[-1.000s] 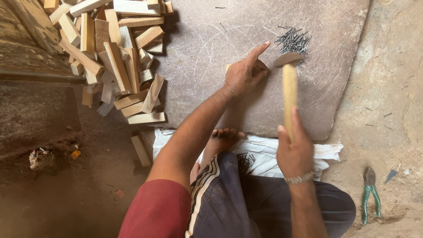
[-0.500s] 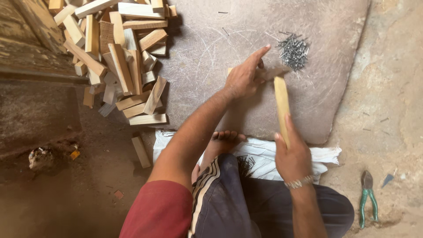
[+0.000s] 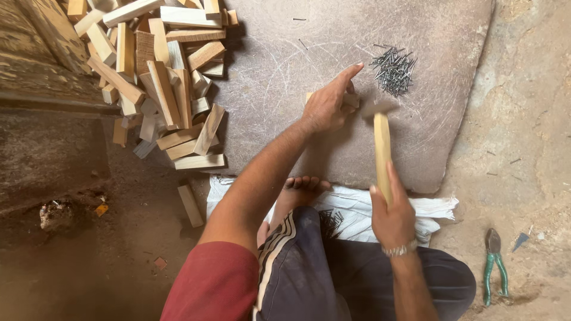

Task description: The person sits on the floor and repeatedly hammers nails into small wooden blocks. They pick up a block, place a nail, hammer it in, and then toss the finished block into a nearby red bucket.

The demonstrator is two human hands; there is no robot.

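Hammer [image 3: 382,142], long axis running near-to-far, is clenched in the right hand [image 3: 392,214], its head just right of the wood block [image 3: 351,100] gripped by the left hand [image 3: 326,106].

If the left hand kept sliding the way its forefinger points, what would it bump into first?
Probably the pile of nails. The left hand points its forefinger up and right across the stone slab, and only bare stone seems to lie between fingertip and nails.

Small wood piece [image 3: 351,100] mostly under left hand [image 3: 326,107]; blurred hammer head [image 3: 379,107].
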